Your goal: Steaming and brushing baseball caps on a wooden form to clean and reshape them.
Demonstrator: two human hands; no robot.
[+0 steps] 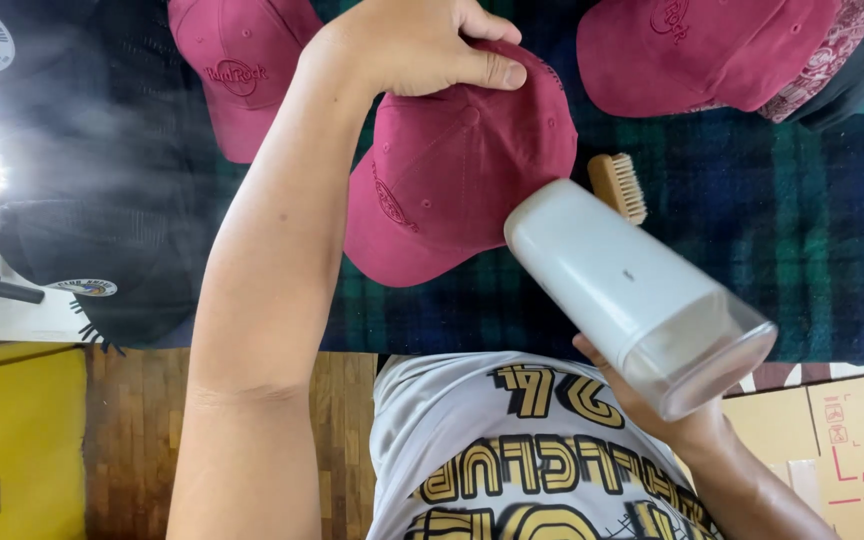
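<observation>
The left hand (422, 45) gripped the maroon cap (452, 180) by its far edge, thumb and fingers closed over the fabric; the cap lay on the plaid blanket (802, 230). The right hand (652, 400), mostly hidden, was wrapped around a white handheld steamer (632, 300) just beside the cap; a wooden brush (619, 185) lay near.

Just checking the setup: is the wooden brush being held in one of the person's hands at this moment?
No, the wooden brush lies on the plaid cloth, beside the maroon cap, with neither hand on it.
</observation>
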